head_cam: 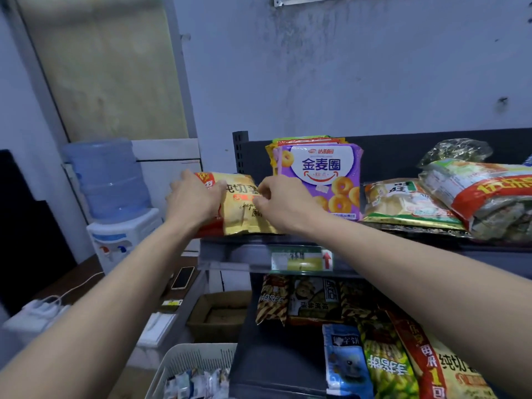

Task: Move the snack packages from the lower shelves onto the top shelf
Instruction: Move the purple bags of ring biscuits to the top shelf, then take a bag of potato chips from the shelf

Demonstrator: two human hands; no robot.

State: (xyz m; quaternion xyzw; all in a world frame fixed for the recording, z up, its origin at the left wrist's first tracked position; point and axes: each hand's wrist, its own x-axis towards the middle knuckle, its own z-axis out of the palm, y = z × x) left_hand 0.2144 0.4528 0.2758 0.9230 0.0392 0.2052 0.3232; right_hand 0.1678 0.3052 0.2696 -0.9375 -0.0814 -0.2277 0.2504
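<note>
A yellow and red chip bag stands at the left end of the top shelf. My left hand grips its left side and my right hand pinches its right edge. Just right of it a purple ring-snack pack stands upright in front of other packs. Further right on the top shelf lie a green-edged cracker bag and a red and white bag. On the lower shelf lie a striped snack bag, a blue pack, a green pea bag and another yellow chip bag.
A water dispenser stands left of the shelf unit. A phone and white chargers lie on the side table. A cardboard box and a white basket with small packets sit low beside the shelves.
</note>
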